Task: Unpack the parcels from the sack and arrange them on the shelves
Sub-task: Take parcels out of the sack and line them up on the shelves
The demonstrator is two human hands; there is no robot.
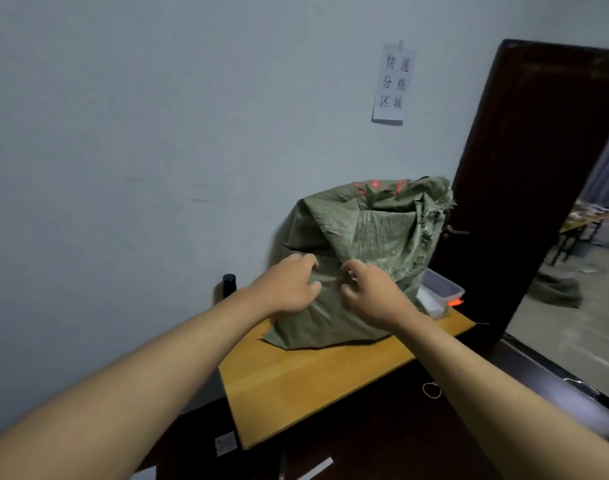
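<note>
Two bare hands at a sack on a wooden tabletop (296, 386), described near to far.

Nearest the viewer, both forearms reach forward. The left hand (289, 285) lies against the near face of the sack (351, 258), fingers curled into the cloth and bunching it. The right hand (369, 289) sits just beside it, fingers and thumb bent like a claw close to the cloth; whether it has actually caught the fabric cannot be told.

The sack is a green woven bag standing at the far end of the tabletop, against the wall. Its top is folded over and frayed at the right edge, and the body bulges. No parcels are visible, so the contents are presumed rather than seen.

Likely risks: a pull on the near face alone could drag or tip the full sack toward the tabletop edge, and the loose weave may tear at the frayed mouth. The clear plastic box (440, 289) touching the sack's right side could be pushed off the corner; its contents are too indistinct to name.

Behind, a dark cylinder (229, 284) stands by the wall, a paper notice (393, 84) hangs above, and a dark door (525, 174) stands open. No shelves are in view.
</note>
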